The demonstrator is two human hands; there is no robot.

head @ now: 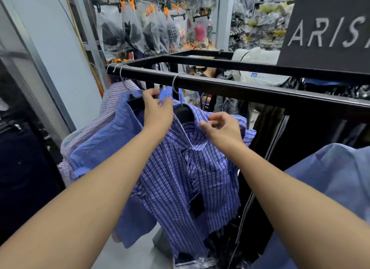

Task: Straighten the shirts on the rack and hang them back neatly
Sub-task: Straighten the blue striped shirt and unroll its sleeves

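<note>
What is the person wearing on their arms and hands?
Nothing that shows. The left hand and right hand are bare: no gloves, rings or watch. The left forearm and right forearm are bare too, with no sleeve in view up to the picture's edge.

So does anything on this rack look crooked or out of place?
Yes. The checked shirt hangs tilted on its hanger, collar lopsided; the left hand and right hand hold its collar. The plain blue shirt beside it slumps unevenly too.
</note>
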